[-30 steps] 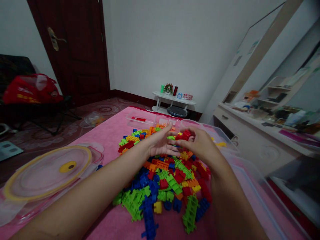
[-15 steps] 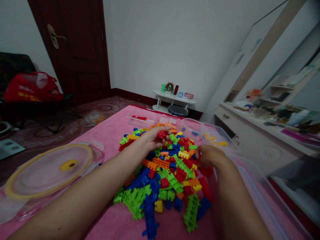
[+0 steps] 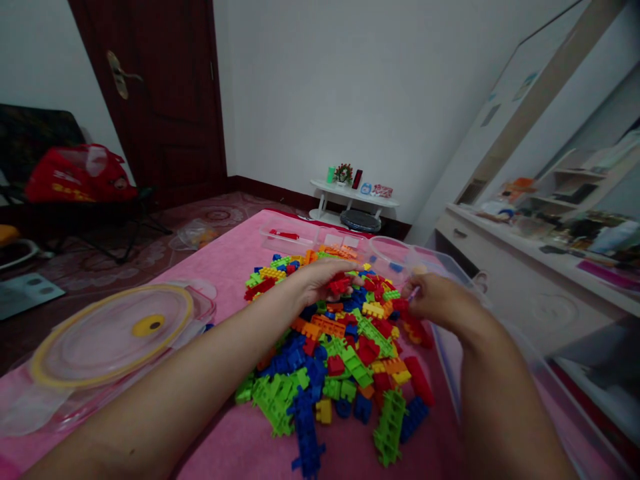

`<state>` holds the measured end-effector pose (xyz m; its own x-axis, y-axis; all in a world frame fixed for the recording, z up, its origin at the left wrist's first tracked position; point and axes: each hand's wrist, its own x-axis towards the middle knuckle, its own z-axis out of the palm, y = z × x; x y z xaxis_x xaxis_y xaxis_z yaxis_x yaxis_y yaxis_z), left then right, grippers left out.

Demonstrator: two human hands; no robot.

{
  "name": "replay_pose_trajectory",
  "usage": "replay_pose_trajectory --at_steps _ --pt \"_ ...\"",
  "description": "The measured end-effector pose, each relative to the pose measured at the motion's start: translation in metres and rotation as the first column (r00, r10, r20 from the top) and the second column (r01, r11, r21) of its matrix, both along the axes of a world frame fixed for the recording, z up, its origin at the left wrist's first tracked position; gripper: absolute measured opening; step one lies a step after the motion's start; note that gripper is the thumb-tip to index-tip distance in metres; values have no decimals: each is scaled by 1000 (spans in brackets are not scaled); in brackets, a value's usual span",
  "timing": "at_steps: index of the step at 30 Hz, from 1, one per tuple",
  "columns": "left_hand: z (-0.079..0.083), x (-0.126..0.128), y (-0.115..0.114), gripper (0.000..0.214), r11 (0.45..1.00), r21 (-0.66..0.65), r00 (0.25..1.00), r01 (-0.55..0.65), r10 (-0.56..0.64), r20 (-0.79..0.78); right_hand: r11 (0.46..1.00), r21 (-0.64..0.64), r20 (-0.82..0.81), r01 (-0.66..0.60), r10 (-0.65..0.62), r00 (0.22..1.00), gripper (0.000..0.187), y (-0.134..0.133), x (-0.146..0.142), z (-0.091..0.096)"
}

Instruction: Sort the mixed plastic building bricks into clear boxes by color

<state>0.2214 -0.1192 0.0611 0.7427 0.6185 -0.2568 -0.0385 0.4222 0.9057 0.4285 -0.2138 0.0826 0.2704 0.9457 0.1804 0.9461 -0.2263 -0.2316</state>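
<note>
My left hand (image 3: 320,280) reaches over the far part of a heap of toy building blocks (image 3: 327,327), its fingers curled around a red building block (image 3: 340,285). The heap mixes green, blue, red, orange and yellow pieces. At the heap's right side, by the wall of a clear plastic bin, my right hand (image 3: 435,297) is closed with thumb and fingers together. A small pale pinkish bit shows at those fingertips; what it is, I cannot make out. Red blocks (image 3: 415,330) lie just below that hand.
Clear containers (image 3: 290,241) line the far edge of the pink-covered table (image 3: 225,250); one holds red pieces. A large clear bin (image 3: 453,373) stands along the right. Clear lids, one yellow-rimmed (image 3: 113,333), lie at the left. A cluttered dresser (image 3: 505,257) stands beyond.
My right hand has moved slightly right, towards the bin's wall. The left hand, still holding red, has shifted a little right and down. The whole view has turned slightly left.
</note>
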Motion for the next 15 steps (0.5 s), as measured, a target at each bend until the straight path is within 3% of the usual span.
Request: replay_pose_trajectory --at_steps 4,9,11,15 --pt "-1 2 -5 49 997 -38 997 71 -72 -18 973 201 -193 -118 157 969 24 0 -41 19" --pt "1 2 -5 55 991 -97 996 91 -93 -12 919 379 -390 -107 264 882 35 8 -77 16" --pt "2 1 -4 54 989 -119 996 87 -89 -12 908 410 -488 -91 303 818 41 8 -81 15" --pt "3 -1 -2 54 970 -144 980 197 -190 61 915 402 -692 -29 324 645 42 7 -84 20"
